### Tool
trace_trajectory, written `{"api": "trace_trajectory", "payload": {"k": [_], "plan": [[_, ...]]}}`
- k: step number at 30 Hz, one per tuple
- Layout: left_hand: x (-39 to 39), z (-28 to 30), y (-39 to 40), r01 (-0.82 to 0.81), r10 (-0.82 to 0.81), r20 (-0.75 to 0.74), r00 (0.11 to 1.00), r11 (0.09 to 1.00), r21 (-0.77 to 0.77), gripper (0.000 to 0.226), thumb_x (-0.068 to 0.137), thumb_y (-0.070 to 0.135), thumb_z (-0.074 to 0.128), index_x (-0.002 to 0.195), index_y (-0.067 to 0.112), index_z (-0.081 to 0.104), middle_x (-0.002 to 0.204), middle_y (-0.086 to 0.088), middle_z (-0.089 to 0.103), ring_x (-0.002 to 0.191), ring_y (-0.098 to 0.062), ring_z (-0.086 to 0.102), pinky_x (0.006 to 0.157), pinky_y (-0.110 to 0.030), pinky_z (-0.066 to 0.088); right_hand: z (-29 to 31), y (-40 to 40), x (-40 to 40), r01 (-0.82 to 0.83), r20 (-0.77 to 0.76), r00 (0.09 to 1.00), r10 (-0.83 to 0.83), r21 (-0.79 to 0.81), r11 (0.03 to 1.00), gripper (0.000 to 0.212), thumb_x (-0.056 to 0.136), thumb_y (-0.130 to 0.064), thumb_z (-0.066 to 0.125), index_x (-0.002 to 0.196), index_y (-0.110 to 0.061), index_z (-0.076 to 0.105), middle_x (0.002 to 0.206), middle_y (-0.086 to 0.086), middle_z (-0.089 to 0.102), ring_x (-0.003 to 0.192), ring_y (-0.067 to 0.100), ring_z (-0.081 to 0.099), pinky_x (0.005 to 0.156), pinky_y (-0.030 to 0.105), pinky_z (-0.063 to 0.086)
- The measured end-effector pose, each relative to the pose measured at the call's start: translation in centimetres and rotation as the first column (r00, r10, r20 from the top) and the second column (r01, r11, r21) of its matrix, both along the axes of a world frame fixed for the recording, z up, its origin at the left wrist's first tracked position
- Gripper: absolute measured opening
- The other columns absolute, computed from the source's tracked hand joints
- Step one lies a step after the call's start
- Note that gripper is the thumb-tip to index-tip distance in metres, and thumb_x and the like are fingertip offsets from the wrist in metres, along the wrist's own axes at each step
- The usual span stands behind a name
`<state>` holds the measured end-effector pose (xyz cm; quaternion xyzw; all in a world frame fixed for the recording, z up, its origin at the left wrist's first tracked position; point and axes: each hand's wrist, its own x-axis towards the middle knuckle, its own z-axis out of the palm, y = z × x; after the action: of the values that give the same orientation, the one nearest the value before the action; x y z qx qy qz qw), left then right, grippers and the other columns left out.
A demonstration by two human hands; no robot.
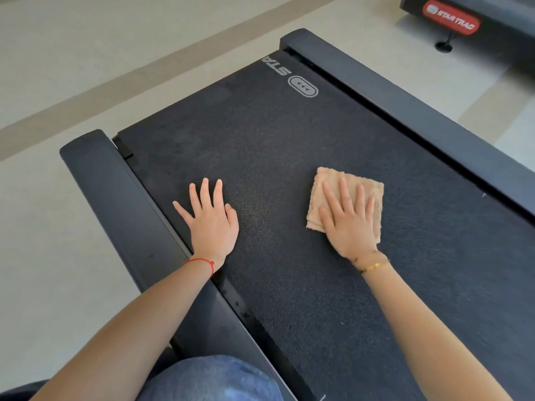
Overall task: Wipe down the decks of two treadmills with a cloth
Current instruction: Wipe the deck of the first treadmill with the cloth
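Observation:
A black treadmill deck runs from the lower right toward the upper left, with a grey logo near its far end. A folded tan cloth lies flat on the belt right of centre. My right hand presses flat on the cloth, fingers spread, covering its near half. My left hand rests flat on the bare belt near the left side rail, fingers apart, holding nothing. A second treadmill with a red label shows at the top right corner.
Black side rails flank the belt, the left rail and the right rail. Pale tiled floor with a beige stripe surrounds the machine. My knee in blue jeans is at the bottom edge.

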<state>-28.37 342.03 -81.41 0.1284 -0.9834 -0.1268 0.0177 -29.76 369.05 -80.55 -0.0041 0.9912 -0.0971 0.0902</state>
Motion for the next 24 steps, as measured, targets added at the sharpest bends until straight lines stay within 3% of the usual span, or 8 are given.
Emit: {"api": "trace_trajectory", "payload": {"k": [4,11,15,19,24], "plan": [[0.0,0.0,0.0,-0.002,0.002,-0.002,1.0,1.0,-0.001,0.056,0.101,0.026,0.036,0.155,0.019,0.027,0.163,-0.009,0.021,0.152,-0.034,0.008,0.115,-0.07,0.004,0.1,-2.4,-1.4,0.124,0.006,0.992,-0.124,0.013,0.992,0.056,0.105,-0.045,0.017,0.156,-0.041,-0.005,0.167,-0.002,-0.01,0.15,0.041,-0.012,0.118,0.06,-0.011],[0.2,0.2,0.0,0.004,-0.004,0.002,1.0,1.0,-0.007,0.056,0.101,0.027,0.034,0.156,0.02,0.024,0.164,-0.009,0.018,0.152,-0.034,0.006,0.115,-0.07,0.004,0.5,-3.5,5.3,-0.269,0.02,0.963,0.269,0.011,0.963,0.056,0.103,-0.052,0.009,0.156,-0.042,-0.006,0.166,-0.006,-0.012,0.149,0.039,-0.017,0.119,0.06,-0.008],[0.2,0.2,0.0,0.008,-0.008,0.002,1.0,1.0,-0.006,0.056,0.101,0.027,0.034,0.156,0.019,0.025,0.164,-0.009,0.018,0.152,-0.034,0.006,0.115,-0.07,0.004,0.3,-1.6,9.2,-0.389,0.031,0.921,0.388,0.035,0.921,0.056,0.102,-0.055,0.007,0.156,-0.043,0.0,0.166,-0.01,-0.007,0.151,0.034,-0.014,0.121,0.055,-0.008],[0.3,0.2,0.0,0.01,-0.01,0.002,1.0,1.0,-0.001,0.056,0.101,0.026,0.034,0.156,0.019,0.025,0.164,-0.009,0.019,0.152,-0.034,0.007,0.115,-0.07,0.004,0.4,1.4,8.7,-0.28,0.025,0.96,0.28,0.03,0.959,0.054,0.102,-0.056,0.004,0.154,-0.048,-0.008,0.166,-0.011,-0.01,0.151,0.03,-0.018,0.121,0.051,-0.011],[0.2,0.3,0.0,0.014,-0.014,0.011,1.0,1.0,-0.01,0.057,0.101,0.027,0.034,0.156,0.019,0.024,0.164,-0.009,0.018,0.152,-0.034,0.006,0.115,-0.07,0.004,0.3,0.8,1.9,0.043,0.06,0.997,-0.044,0.012,0.999,0.055,0.102,-0.052,0.008,0.154,-0.047,-0.009,0.165,-0.004,-0.015,0.15,0.037,-0.016,0.119,0.057,-0.012]]}}
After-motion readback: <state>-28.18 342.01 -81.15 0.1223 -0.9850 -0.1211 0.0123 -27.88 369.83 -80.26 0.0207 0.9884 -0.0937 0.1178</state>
